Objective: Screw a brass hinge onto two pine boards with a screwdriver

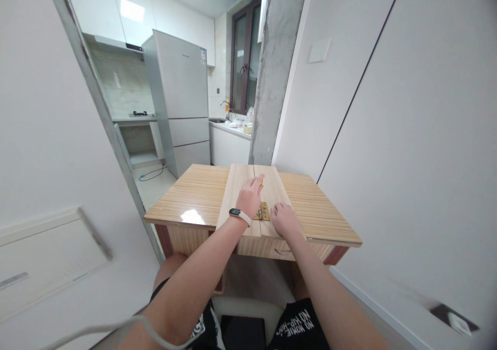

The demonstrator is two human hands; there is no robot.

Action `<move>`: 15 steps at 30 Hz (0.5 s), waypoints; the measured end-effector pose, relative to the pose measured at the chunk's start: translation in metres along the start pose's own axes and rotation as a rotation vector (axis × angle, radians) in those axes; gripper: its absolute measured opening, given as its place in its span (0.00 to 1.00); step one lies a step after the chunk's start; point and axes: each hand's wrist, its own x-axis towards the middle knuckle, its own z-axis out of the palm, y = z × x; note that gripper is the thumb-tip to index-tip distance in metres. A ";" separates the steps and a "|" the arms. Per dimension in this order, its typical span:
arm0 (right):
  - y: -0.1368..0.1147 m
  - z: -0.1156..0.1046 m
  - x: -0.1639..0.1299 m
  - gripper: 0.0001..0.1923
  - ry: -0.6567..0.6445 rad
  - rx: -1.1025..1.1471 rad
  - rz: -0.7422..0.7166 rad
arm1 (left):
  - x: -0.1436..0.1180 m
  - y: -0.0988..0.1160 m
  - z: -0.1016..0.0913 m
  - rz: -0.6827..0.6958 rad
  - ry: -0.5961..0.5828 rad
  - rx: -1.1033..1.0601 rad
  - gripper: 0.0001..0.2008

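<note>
Both arms stretched forward, hands low over the bench (194, 194)

The left hand (250, 195) reaches farthest across the bench, wrist banded, fingers curled in a pinch with the knuckles up and the forearm running diagonally from lower left. The right hand (285, 219) lies nearer the bench's front edge, just beside the left wrist, palm down, fingers bent and pressed flat, its forearm coming up from lower right. Both forearms are bare.
</note>
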 end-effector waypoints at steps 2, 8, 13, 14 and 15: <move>0.000 0.000 0.000 0.19 0.006 0.000 -0.004 | 0.000 0.001 -0.001 0.016 -0.006 -0.016 0.20; 0.000 0.001 0.000 0.18 -0.001 0.003 0.007 | 0.001 0.003 -0.003 -0.013 0.029 0.019 0.16; 0.000 0.001 0.000 0.18 -0.006 0.014 0.014 | 0.002 0.002 -0.003 -0.043 0.025 0.017 0.16; 0.000 0.001 0.000 0.18 -0.009 0.012 0.016 | 0.002 0.002 -0.003 -0.046 0.027 0.016 0.16; 0.000 0.000 -0.001 0.18 -0.009 0.008 0.019 | 0.002 0.002 -0.003 -0.047 0.027 0.014 0.16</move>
